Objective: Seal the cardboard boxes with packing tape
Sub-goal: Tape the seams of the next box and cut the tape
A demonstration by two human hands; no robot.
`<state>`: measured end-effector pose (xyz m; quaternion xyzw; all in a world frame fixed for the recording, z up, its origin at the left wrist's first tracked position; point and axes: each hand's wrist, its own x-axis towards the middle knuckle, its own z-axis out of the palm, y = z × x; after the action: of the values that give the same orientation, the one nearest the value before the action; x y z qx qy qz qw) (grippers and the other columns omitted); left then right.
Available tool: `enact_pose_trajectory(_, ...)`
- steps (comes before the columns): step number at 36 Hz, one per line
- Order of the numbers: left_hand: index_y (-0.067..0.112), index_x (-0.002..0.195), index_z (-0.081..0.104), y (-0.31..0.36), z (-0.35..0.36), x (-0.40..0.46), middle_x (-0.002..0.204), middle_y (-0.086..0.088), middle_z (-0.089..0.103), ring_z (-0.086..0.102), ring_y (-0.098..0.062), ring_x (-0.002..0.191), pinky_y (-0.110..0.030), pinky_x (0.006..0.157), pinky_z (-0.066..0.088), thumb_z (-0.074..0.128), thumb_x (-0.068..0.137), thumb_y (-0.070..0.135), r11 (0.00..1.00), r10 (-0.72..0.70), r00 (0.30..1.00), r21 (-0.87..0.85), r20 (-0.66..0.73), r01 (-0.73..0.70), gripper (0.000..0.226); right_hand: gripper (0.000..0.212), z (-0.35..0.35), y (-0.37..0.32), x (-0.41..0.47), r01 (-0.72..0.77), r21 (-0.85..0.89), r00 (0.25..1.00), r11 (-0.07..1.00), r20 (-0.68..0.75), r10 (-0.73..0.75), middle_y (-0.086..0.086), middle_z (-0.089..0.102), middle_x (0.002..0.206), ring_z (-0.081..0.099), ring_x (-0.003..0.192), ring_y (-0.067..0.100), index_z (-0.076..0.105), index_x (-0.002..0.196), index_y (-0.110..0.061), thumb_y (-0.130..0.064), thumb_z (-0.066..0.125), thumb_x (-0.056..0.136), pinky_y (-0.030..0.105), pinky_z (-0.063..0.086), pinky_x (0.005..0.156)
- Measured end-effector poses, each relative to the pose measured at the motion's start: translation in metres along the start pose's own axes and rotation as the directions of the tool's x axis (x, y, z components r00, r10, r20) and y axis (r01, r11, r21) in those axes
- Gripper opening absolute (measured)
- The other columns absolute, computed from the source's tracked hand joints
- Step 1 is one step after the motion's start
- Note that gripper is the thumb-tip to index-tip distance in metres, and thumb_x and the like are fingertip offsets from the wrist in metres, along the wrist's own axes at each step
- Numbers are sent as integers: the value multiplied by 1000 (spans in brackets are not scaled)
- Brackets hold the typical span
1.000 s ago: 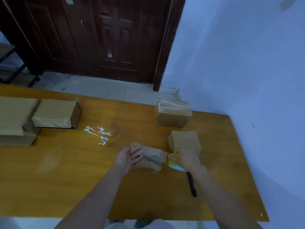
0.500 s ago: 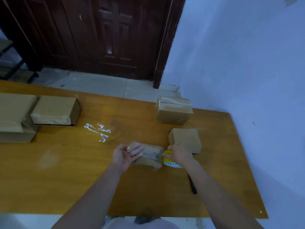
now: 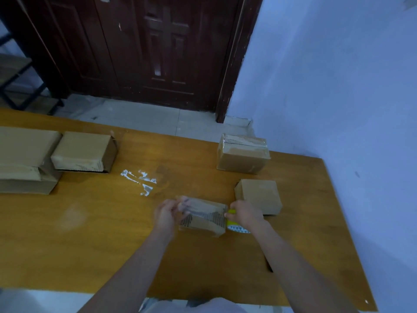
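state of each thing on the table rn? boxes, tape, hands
small box: on the table, tape strip across its top
tape roll: at the box's right end, held
left hand: blurred, at the box's left end
right hand: grips the roll
far box: taped shut
plain box: closed, untouched

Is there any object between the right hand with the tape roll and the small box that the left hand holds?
Nothing visible stands between them. The right hand holds the yellow tape roll right against the end of the small box, and the left hand grips the opposite end.
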<state>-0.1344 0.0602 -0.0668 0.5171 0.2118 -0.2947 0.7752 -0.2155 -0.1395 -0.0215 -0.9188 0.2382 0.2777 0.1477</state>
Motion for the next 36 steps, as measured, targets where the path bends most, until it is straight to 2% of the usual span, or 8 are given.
enact_pose_trajectory(4, 1, 81, 67, 3, -8, -8, 93, -12, 67, 61, -22, 89, -39, 76, 52, 62, 89, 4, 964, 164, 983, 225, -79, -143, 10, 32, 0, 1, 1, 6, 0, 1000, 1000, 12, -6, 5, 60, 94, 60, 91, 24, 59, 100, -16, -46, 50, 94, 30, 44, 61)
enact_pose_trajectory(11, -1, 71, 65, -2, -22, 3, 73, -17, 55, 50, -24, 73, -44, 65, 43, 64, 88, 13, 870, 195, 973, 480, -121, -114, 22, 35, 2, 3, 2, 23, 17, 1000, 1000, -2, -23, 7, 63, 107, 59, 99, 25, 60, 110, -14, -44, 51, 94, 33, 46, 72)
enact_pose_trajectory(18, 11, 69, 66, -6, -24, 8, 78, -11, 65, 59, -31, 83, -52, 83, 50, 66, 89, 13, 887, 69, 977, 460, -203, 33, 19, 35, 4, 5, 1, 38, 40, 999, 998, -13, -38, 4, 60, 98, 60, 98, 24, 61, 107, -14, -45, 51, 94, 34, 47, 73)
enact_pose_trajectory(22, 5, 81, 67, -9, -18, 11, 93, -15, 69, 65, -34, 90, -48, 85, 54, 70, 86, 16, 905, -6, 975, 413, -224, 101, 12, 34, 6, 5, 2, 34, 60, 999, 998, -5, -34, 2, 55, 89, 58, 90, 23, 61, 104, -13, -44, 51, 94, 32, 45, 69)
enact_pose_trajectory(25, 6, 74, 64, -12, -14, 15, 90, -18, 68, 66, -36, 86, -47, 82, 55, 74, 82, 16, 903, -24, 965, 409, -262, 133, 17, 29, 7, 6, 4, 43, 60, 999, 997, -4, -43, 3, 55, 88, 56, 86, 23, 58, 94, -16, -44, 52, 94, 31, 42, 66)
enact_pose_trajectory(30, 8, 63, 64, -20, -17, 30, 81, -18, 69, 66, -38, 84, -52, 82, 55, 80, 74, 29, 876, -83, 936, 423, -342, 232, 29, 38, 10, 8, 2, 67, 79, 998, 995, -26, -65, 6, 59, 94, 58, 97, 26, 60, 112, -12, -44, 51, 94, 30, 39, 66)
enact_pose_trajectory(33, 3, 70, 61, -16, -11, 28, 88, -18, 65, 62, -35, 87, -47, 85, 54, 77, 78, 29, 878, -185, 908, 351, -377, 324, 32, 28, 16, 9, 1, 63, 130, 998, 989, -34, -59, -1, 49, 72, 56, 81, 24, 56, 82, -19, -45, 52, 93, 32, 37, 58)
enact_pose_trajectory(36, 1, 81, 61, -14, -6, 30, 85, -15, 61, 56, -31, 84, -41, 81, 49, 71, 84, 33, 854, -233, 905, 370, -356, 365, 34, 40, 26, 7, -2, 39, 177, 997, 983, -66, -27, -2, 41, 61, 47, 61, 18, 38, 62, -23, -44, 53, 93, 30, 30, 50)
